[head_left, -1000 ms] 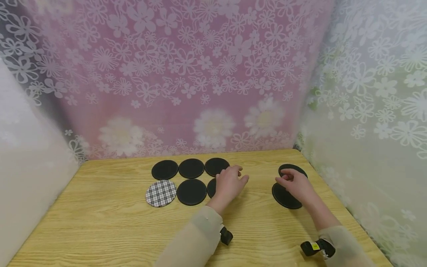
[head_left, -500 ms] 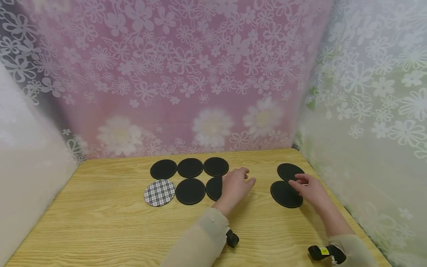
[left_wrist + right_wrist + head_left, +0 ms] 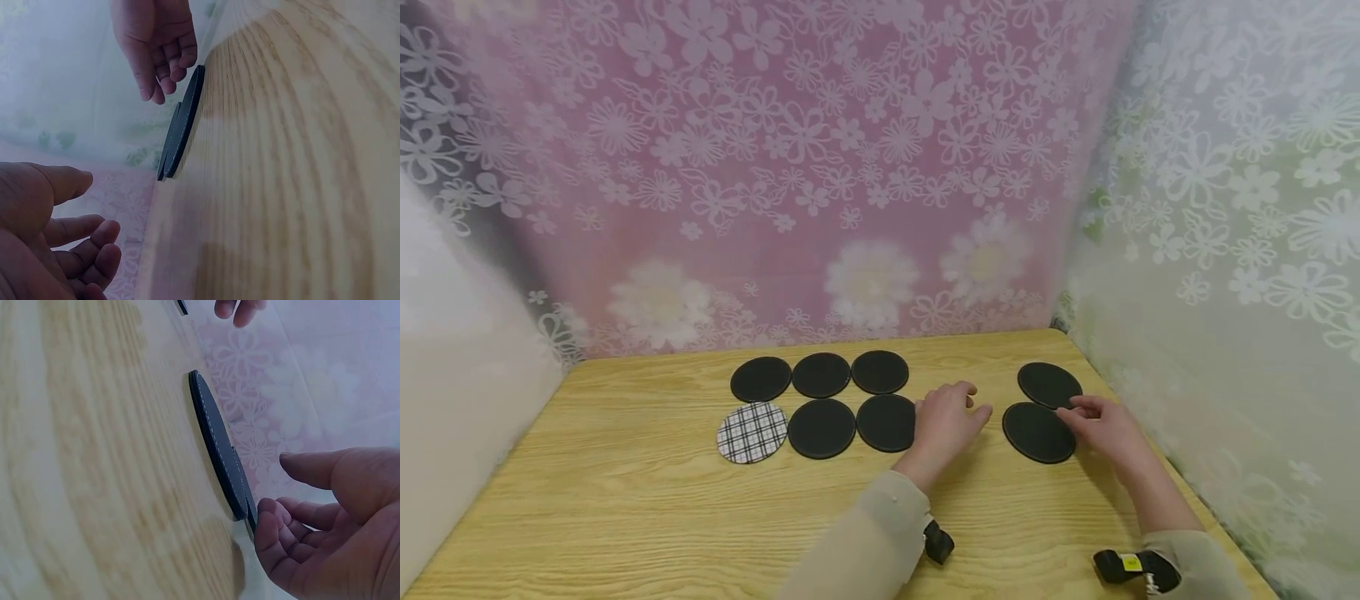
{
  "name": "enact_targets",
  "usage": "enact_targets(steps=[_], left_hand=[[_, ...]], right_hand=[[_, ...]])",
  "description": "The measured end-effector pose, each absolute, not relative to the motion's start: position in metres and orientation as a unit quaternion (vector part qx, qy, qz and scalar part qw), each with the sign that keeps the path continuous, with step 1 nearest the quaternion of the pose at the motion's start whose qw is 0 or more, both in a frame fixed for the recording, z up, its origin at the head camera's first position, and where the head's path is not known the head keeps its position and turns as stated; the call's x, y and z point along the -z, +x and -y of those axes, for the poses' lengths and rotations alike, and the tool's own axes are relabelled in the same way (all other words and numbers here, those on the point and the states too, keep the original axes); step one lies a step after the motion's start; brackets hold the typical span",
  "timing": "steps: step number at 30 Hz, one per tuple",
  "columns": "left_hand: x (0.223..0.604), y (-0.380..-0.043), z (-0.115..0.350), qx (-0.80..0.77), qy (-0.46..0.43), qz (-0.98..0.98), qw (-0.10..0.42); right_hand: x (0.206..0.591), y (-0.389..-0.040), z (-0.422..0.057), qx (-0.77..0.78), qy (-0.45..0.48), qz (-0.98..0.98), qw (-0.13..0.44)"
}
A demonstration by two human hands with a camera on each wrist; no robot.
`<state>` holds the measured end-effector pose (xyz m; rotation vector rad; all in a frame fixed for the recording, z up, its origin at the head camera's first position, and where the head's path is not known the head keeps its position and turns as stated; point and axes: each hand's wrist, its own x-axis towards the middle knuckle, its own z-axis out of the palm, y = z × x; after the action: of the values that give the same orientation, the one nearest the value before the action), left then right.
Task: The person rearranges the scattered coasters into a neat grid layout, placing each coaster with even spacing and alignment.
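Several round black coasters lie flat on the wooden table. In the head view, my left hand (image 3: pixel 946 423) hovers with loosely bent fingers over the right edge of the front-row black coaster (image 3: pixel 883 423), holding nothing. At the far end of that row lies a white coaster with black plaid (image 3: pixel 752 433). On the right, a near black coaster (image 3: pixel 1037 433) and a far one (image 3: pixel 1049 385) touch or almost touch. My right hand (image 3: pixel 1107 432) is beside their right edges, thumb apart from loosely curled fingers (image 3: pixel 294 534) in the right wrist view. Its grasp is empty.
Behind the front row is a back row of black coasters (image 3: pixel 822 375). Flowered pink cloth (image 3: pixel 850 208) hangs at the table's (image 3: pixel 625 500) back edge, and pale flowered cloth (image 3: pixel 1225 333) along its right side.
My left hand has moved right, uncovering more of the front-row coaster. My right hand has drawn back to the right from over the two right coasters. The coasters keep their arrangement.
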<state>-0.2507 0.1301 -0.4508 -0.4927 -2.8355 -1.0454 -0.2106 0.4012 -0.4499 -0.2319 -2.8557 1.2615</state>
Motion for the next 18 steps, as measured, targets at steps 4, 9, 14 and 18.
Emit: enact_targets(steps=[4,9,14,18], left_hand=[[0.458,-0.25,-0.136,0.34,-0.17,0.924,0.049],[0.461,-0.248,-0.144,0.323,-0.172,0.93,0.041],[0.459,-0.245,-0.15,0.309,-0.155,0.938,0.017],[0.463,-0.244,-0.155,0.293,-0.155,0.944,0.002]], right_hand=[[0.452,-0.209,-0.402,-0.405,-0.072,0.911,-0.004],[0.454,-0.207,-0.404,-0.411,-0.073,0.909,-0.008],[0.453,-0.206,-0.404,-0.388,-0.068,0.919,0.0],[0.453,-0.204,-0.406,-0.377,-0.072,0.923,-0.005]])
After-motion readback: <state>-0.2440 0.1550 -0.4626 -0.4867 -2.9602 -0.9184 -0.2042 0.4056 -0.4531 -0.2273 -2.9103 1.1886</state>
